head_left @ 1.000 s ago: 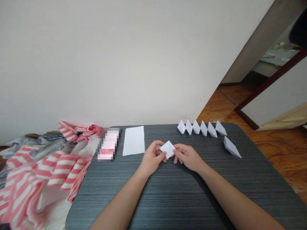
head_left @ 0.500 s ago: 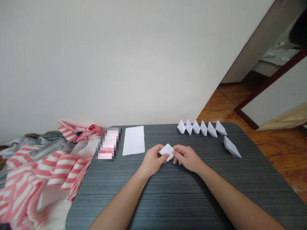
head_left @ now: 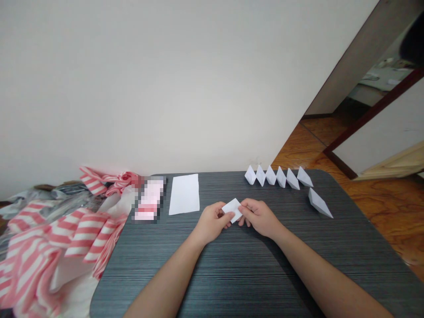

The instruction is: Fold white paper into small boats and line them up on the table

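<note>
Your left hand (head_left: 212, 223) and right hand (head_left: 260, 217) grasp the folded paper (head_left: 232, 210) from opposite sides, thumbs on top. It sits between your fingers, beyond the middle of the desk (head_left: 212, 269). A flat white sheet (head_left: 184, 194) lies left of it, near the far edge. Six folded paper shapes (head_left: 270, 176) line the far edge toward the right corner; a seventh shape (head_left: 319, 203) lies nearer you.

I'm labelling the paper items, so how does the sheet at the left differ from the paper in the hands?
The flat sheet is larger; the held paper is smaller.
The flat sheet lies on the table; the held paper is between both hands.
Both are white.
</note>
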Demonstrator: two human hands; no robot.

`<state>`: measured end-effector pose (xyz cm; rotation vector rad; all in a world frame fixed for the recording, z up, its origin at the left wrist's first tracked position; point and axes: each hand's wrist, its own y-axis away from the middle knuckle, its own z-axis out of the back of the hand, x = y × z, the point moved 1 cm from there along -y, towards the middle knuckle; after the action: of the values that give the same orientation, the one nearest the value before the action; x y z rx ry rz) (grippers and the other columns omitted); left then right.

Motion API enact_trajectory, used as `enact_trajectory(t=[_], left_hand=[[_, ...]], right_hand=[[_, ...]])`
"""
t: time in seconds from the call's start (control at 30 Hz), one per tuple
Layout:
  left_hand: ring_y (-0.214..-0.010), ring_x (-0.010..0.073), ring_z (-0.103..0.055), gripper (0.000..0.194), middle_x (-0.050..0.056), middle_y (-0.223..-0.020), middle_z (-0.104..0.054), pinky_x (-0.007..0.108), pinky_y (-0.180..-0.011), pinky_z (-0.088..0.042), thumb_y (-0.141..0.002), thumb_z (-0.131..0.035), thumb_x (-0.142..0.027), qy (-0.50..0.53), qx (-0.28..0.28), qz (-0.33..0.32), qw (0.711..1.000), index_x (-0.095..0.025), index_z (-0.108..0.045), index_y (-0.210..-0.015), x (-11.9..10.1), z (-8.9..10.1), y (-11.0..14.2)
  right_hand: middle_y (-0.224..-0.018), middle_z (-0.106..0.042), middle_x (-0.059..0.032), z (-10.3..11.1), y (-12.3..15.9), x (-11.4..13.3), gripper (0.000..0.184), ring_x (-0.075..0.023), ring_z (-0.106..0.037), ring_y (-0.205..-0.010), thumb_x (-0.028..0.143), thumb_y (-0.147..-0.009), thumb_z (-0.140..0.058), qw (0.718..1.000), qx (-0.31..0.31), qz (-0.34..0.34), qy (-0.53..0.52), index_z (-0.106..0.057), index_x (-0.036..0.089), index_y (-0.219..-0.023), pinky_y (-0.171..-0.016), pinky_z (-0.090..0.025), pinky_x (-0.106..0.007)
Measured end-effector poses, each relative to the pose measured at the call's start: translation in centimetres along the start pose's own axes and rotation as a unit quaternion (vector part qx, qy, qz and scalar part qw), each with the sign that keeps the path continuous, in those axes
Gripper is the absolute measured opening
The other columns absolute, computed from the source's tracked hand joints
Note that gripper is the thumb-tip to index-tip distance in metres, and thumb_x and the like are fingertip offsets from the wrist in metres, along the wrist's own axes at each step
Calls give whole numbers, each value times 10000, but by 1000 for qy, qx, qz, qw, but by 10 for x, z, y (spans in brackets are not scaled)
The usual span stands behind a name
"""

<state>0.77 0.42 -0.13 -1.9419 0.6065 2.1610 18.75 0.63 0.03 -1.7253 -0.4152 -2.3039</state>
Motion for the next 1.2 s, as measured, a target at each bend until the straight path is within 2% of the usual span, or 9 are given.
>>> enact_trajectory(t=[0.13,0.27,0.4,0.8,1.0,1.1,1.2], left_hand=[[-556,113,-525,251,12,-630,-583,208,-509,-379,-810,-539,-390,-51,12,-11,999,-142,-576,-811,-4,1,3],[-546,96,-457,232,-12,-606,-536,199,-501,-313,-798,-545,-366,-140,5,-40,989,-147,-576,-726,-9,1,5],[-550,91,-414,225,-28,-594,-488,200,-500,-274,-790,-549,-353,-189,3,-54,980,-152,-556,-690,-12,0,5],[-548,92,-392,223,-28,-587,-477,203,-502,-261,-785,-544,-346,-182,5,-51,982,-152,-546,-675,-13,0,6],[-538,89,-396,235,-32,-579,-481,202,-497,-267,-777,-560,-358,-162,3,-47,986,-149,-538,-670,-13,0,5],[-548,96,-442,233,-21,-599,-528,202,-504,-294,-789,-555,-368,-141,5,-40,989,-152,-553,-700,-10,0,5],[-558,108,-496,235,-7,-623,-570,206,-516,-337,-804,-541,-388,-101,1,-26,995,-157,-581,-785,-6,0,3]], right_hand=[[-579,-623,-3,0,0,2,238,-95,-524,-437,341,-896,-461,999,1,14,30,-562,169,-765,-435,-406,-198],[-567,-565,23,2,-1,6,198,-92,-495,-427,315,-885,-483,997,-28,45,63,-611,175,-828,-437,-380,-206],[-539,-531,26,4,-2,8,243,-105,-510,-443,318,-894,-465,995,-33,48,78,-617,174,-770,-468,-392,-223],[-589,-579,11,2,-3,3,217,-115,-520,-483,333,-872,-498,993,-33,45,105,-623,191,-766,-463,-393,-217],[-539,-562,19,3,-3,8,232,-115,-513,-470,318,-875,-494,990,-43,52,120,-613,188,-724,-469,-374,-219],[-516,-553,28,3,-3,7,210,-108,-491,-445,317,-873,-496,993,-47,39,102,-609,188,-752,-446,-352,-213],[-543,-595,22,2,-3,6,208,-106,-511,-445,330,-876,-490,998,-18,17,60,-597,183,-774,-453,-373,-209]])
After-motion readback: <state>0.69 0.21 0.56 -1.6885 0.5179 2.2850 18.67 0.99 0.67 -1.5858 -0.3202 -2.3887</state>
